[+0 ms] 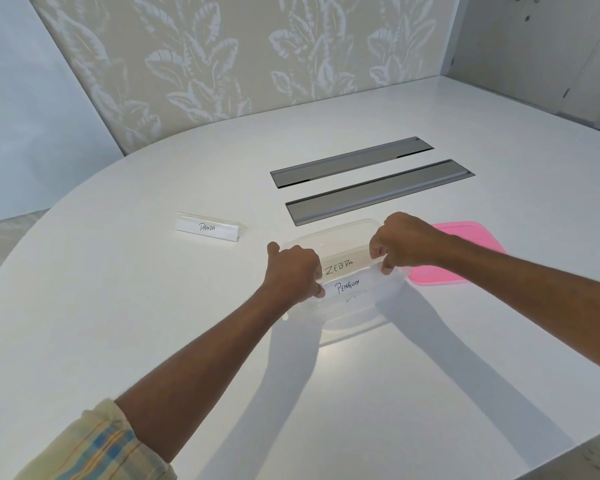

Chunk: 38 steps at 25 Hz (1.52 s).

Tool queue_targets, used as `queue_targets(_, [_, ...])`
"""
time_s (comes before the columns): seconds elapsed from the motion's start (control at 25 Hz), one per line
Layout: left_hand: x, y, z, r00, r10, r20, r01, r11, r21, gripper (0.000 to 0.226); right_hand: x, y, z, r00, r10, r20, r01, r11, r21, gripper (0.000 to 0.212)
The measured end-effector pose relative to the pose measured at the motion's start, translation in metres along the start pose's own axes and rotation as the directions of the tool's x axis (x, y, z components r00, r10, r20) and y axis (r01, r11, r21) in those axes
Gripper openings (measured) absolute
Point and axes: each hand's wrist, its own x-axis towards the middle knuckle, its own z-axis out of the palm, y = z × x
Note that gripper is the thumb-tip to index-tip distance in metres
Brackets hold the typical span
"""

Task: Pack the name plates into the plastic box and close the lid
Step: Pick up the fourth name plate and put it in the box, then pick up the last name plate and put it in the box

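1. Table [118, 323]: white, with a rounded edge, it fills most of the view and carries everything else.
2. Wall panel [222, 57]: beige with a pale leaf pattern, it stands behind the far edge of the table.
3. Two long grey covers [352, 161] [378, 190] are set flush into the table top, side by side, just beyond the box.
4. The clear plastic box [354, 323] stands open on the table in front of the person, between the two forearms.
5. The pink lid [471, 232] lies flat on the table just to the right of the box, partly hidden under the right forearm.
6. A checked yellow sleeve [94, 445] is rolled up on the left arm at the bottom of the view.
7. The left hand [293, 271] has its fingers curled tight around the left end of the Penguin plate [350, 285].
8. The right hand [406, 242] pinches the right end of the same plate between thumb and fingers.
9. That plate sits level over the box opening, just nearer the person than the Zebra plate; whether it touches the bottom cannot be told.
10. The Zebra plate [340, 266] is inside the box, between the two hands.
11. The Panda plate [208, 227] stands alone on the table, well left of the box.
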Motion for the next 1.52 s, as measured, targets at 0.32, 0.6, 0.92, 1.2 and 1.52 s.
queue_targets(0.32, [0.003,0.001,0.014,0.998,0.032,0.046,-0.034,0.998,0.048,0.027,0.009,0.004,0.021,0.99,-0.137,0.017,0.138,0.986,-0.093,0.029])
queue_targets(0.6, [0.007,-0.001,0.016,0.997,0.038,0.06,-0.04,0.998,0.04,0.024,0.013,0.005,0.021,0.987,-0.148,0.06,0.152,0.986,-0.07,0.03])
queue_targets(0.92, [-0.002,-0.06,-0.039,0.987,0.022,-0.16,-0.07,0.95,-0.303,0.025,0.027,-0.026,-0.036,0.999,0.033,0.031,-0.04,0.96,0.277,0.034])
queue_targets(1.2, [-0.003,-0.171,-0.07,0.961,-0.092,-0.262,-0.035,0.895,-0.445,0.025,0.108,-0.106,-0.08,0.99,0.03,-0.138,0.036,0.891,0.452,0.027])
queue_targets(1.52, [0.028,-0.301,-0.043,0.962,-0.182,-0.205,0.1,0.929,-0.357,0.054,0.222,-0.186,-0.077,0.992,0.041,-0.121,0.02,0.885,0.465,0.049])
